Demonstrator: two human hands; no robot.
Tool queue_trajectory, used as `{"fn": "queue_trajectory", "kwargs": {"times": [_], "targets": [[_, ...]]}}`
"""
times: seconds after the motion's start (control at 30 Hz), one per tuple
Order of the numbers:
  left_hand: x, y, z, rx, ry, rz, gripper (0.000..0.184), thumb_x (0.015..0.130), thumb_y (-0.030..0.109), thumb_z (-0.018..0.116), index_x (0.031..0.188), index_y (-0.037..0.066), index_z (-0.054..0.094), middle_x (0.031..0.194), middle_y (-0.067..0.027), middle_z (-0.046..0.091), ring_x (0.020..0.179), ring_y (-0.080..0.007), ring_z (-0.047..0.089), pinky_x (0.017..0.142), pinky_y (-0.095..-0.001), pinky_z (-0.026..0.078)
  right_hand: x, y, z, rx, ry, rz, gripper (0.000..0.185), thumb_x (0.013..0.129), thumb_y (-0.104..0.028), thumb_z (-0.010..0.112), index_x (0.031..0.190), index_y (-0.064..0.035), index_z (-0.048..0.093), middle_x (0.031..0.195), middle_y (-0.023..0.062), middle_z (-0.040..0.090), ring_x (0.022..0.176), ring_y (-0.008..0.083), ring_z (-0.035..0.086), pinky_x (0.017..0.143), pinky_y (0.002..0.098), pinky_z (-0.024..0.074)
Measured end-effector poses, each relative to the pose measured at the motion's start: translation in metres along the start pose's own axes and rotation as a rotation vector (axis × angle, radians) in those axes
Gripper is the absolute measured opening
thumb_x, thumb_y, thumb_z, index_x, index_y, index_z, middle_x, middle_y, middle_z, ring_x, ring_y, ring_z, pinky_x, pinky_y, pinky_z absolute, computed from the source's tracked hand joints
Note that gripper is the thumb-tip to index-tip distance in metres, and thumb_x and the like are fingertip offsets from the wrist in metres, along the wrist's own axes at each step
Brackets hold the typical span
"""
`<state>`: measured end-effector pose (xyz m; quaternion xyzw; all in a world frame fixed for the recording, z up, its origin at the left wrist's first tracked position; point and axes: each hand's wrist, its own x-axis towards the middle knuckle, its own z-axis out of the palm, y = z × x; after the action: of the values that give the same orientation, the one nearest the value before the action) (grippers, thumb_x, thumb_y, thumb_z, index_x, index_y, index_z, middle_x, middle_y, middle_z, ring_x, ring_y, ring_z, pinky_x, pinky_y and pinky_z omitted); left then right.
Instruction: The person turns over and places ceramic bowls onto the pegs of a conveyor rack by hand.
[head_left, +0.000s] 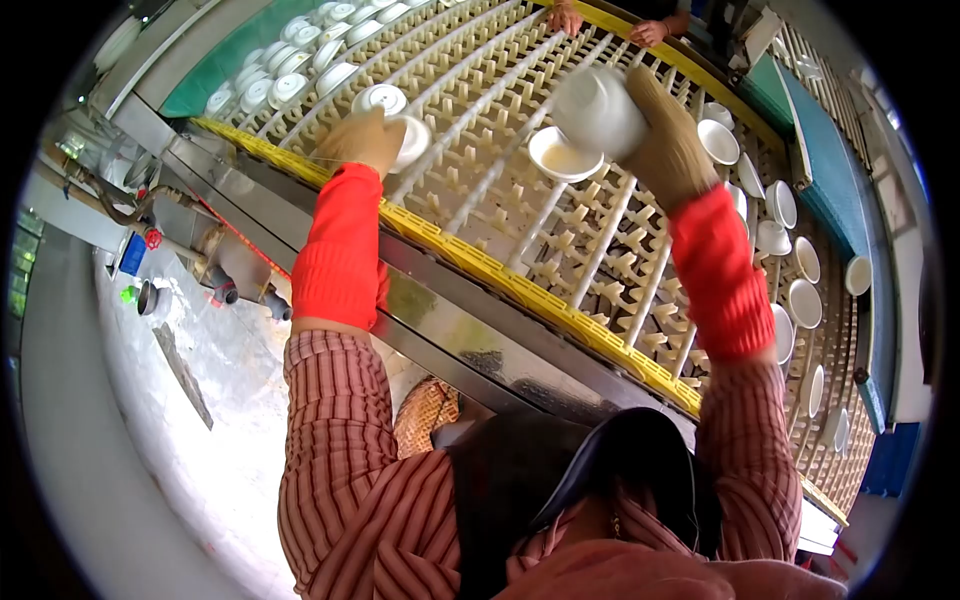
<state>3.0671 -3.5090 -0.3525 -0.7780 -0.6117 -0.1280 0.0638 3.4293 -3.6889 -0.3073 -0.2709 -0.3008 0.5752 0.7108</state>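
Observation:
My left hand (362, 142) reaches over the peg conveyor, fingers closed at the edge of a white bowl (412, 146). A second white bowl (380, 98), its base facing up, is just beyond those fingers. My right hand (668, 140) wears a brownish glove and grips another white bowl (600, 112), smeared by motion, above the belt. Below it, an upright white bowl (566, 156) rests on the pegs with some pale yellowish liquid inside. The fingertips of both hands are partly hidden.
Upturned white bowls (290, 88) crowd the conveyor's far left; more bowls (804, 303) lean among pegs at right. A yellow rail (520, 287) edges the belt nearest me. Across it are another person's hands (565, 18). Pipes and a red valve (152, 238) stand at left.

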Motion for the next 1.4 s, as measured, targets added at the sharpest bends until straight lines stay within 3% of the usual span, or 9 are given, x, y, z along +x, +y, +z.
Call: {"fn": "queue_trajectory", "kwargs": {"times": [0.3, 0.37, 0.57, 0.7, 0.87, 1.03, 1.2, 1.33, 1.4], "targets": [[-0.031, 0.029, -0.02, 0.053, -0.048, -0.014, 0.049, 0.103, 0.05, 0.058, 0.123, 0.009, 0.078, 0.121, -0.0186, 0.079, 0.115, -0.0389, 0.074, 0.097, -0.0534, 0.056, 0.004, 0.046, 0.045, -2.11, -0.381, 0.224, 0.064, 0.101, -0.052, 0.067, 0.141, -0.0018, 0.071, 0.132, 0.0249, 0.075, 0.127, 0.0341, 0.072, 0.111, 0.0487, 0.0558], [-0.036, 0.044, -0.027, 0.03, -0.081, 0.016, 0.052, 0.102, 0.051, 0.056, 0.126, 0.01, 0.077, 0.125, -0.0207, 0.077, 0.115, -0.0425, 0.073, 0.098, -0.0552, 0.055, -0.022, 0.062, -0.024, -2.242, -0.449, -0.253, 0.051, 0.099, -0.046, 0.069, 0.126, -0.0034, 0.079, 0.114, 0.0199, 0.079, 0.117, 0.0334, 0.075, 0.099, 0.048, 0.0608], [-0.041, 0.057, -0.024, 0.076, -0.059, 0.083, 0.052, 0.101, 0.051, 0.057, 0.129, 0.012, 0.077, 0.124, -0.0187, 0.078, 0.114, -0.0426, 0.072, 0.098, -0.0552, 0.055, -0.056, 0.032, -0.013, -1.727, -0.048, 0.274, 0.052, 0.098, -0.051, 0.07, 0.111, -0.0019, 0.083, 0.11, 0.0234, 0.078, 0.101, 0.0343, 0.078, 0.091, 0.046, 0.062], [-0.049, 0.074, -0.031, 0.073, -0.01, 0.105, 0.046, 0.104, 0.05, 0.06, 0.115, 0.01, 0.079, 0.107, -0.018, 0.08, 0.106, -0.0388, 0.075, 0.097, -0.0534, 0.055, -0.068, 0.024, -0.041, -1.301, -0.252, -0.023, 0.053, 0.109, -0.047, 0.063, 0.134, -0.0005, 0.073, 0.108, 0.0209, 0.08, 0.088, 0.0332, 0.08, 0.088, 0.043, 0.0647], [-0.055, 0.088, -0.026, -0.01, -0.047, 0.174, 0.039, 0.106, 0.045, 0.061, 0.108, 0.011, 0.08, 0.089, -0.0151, 0.081, 0.096, -0.0341, 0.078, 0.098, -0.0479, 0.054, -0.033, 0.035, 0.024, -0.127, -0.076, 0.116, 0.064, 0.113, -0.039, 0.06, 0.153, 0.0079, 0.044, 0.149, 0.0264, 0.06, 0.131, 0.0376, 0.068, 0.113, 0.0536, 0.0591], [-0.055, 0.073, -0.01, -0.062, -0.006, 0.142, 0.05, 0.105, 0.05, 0.059, 0.124, 0.008, 0.078, 0.121, -0.0209, 0.079, 0.113, -0.0416, 0.073, 0.099, -0.0531, 0.054, 0.002, 0.038, -0.019, -1.74, -0.182, -0.12, 0.053, 0.108, -0.047, 0.061, 0.138, -0.0044, 0.071, 0.128, 0.0234, 0.076, 0.116, 0.0329, 0.075, 0.099, 0.0449, 0.0602], [-0.066, 0.099, -0.015, -0.141, 0.073, 0.235, 0.044, 0.104, 0.043, 0.063, 0.116, 0.003, 0.077, 0.112, -0.0196, 0.079, 0.106, -0.0446, 0.072, 0.094, -0.0568, 0.054, -0.079, -0.032, -0.095, -2.205, 0.223, 0.039, 0.058, 0.095, -0.055, 0.079, 0.124, -0.0065, 0.064, 0.101, 0.0106, 0.073, 0.088, 0.0295, 0.072, 0.087, 0.0466, 0.0611], [-0.071, 0.122, -0.005, -0.135, 0.203, 0.476, 0.038, 0.103, 0.04, 0.065, 0.104, 0.003, 0.074, 0.104, -0.0202, 0.077, 0.1, -0.0456, 0.071, 0.093, -0.0564, 0.053, -0.117, -0.041, -0.226, -2.469, 0.269, -0.233, 0.06, 0.098, -0.052, 0.071, 0.129, -0.0008, 0.069, 0.12, 0.0192, 0.076, 0.12, 0.0366, 0.072, 0.099, 0.0492, 0.0583], [-0.076, 0.135, -0.007, -0.076, 0.114, 0.483, 0.038, 0.103, 0.04, 0.065, 0.105, 0.004, 0.076, 0.104, -0.0195, 0.078, 0.101, -0.0444, 0.071, 0.097, -0.0543, 0.052, -0.123, -0.051, -0.222, -2.333, 0.306, 0.115, 0.059, 0.1, -0.052, 0.067, 0.125, 0.0014, 0.071, 0.114, 0.0197, 0.078, 0.11, 0.0376, 0.075, 0.095, 0.0497, 0.059]]}}
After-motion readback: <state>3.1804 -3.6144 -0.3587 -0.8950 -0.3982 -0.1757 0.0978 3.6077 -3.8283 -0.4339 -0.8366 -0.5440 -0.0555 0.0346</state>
